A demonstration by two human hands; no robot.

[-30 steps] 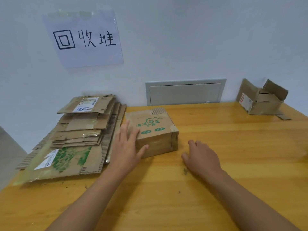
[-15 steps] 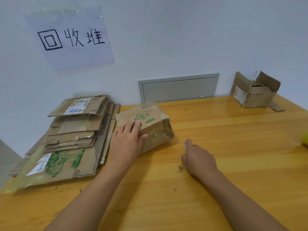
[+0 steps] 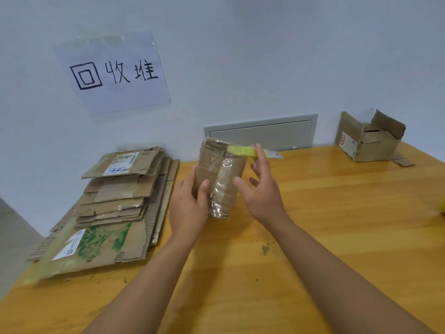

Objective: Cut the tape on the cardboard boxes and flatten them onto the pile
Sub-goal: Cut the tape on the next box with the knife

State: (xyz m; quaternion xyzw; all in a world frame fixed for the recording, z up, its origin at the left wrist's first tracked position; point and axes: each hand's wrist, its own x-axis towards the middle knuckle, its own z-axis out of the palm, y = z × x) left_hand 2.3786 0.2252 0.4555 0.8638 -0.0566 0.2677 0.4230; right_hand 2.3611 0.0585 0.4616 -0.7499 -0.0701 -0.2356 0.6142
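Brown cardboard box (image 3: 220, 179) stood on end on the wooden table (image 3: 337, 213), taped seam facing the camera — clear tape (image 3: 218, 189) running down its middle. Left hand (image 3: 189, 206) gripping the box's left edge, thumb curled onto the front face. Right hand (image 3: 262, 191) just beside the box's right edge, fingers spread apart, a yellow box cutter (image 3: 245, 151) pinched at the fingertips, lying level at the box's top corner — blade pointing right. Pile of flattened boxes (image 3: 108, 203) left, against the wall. Open-flapped box (image 3: 368, 141) far right, well apart.
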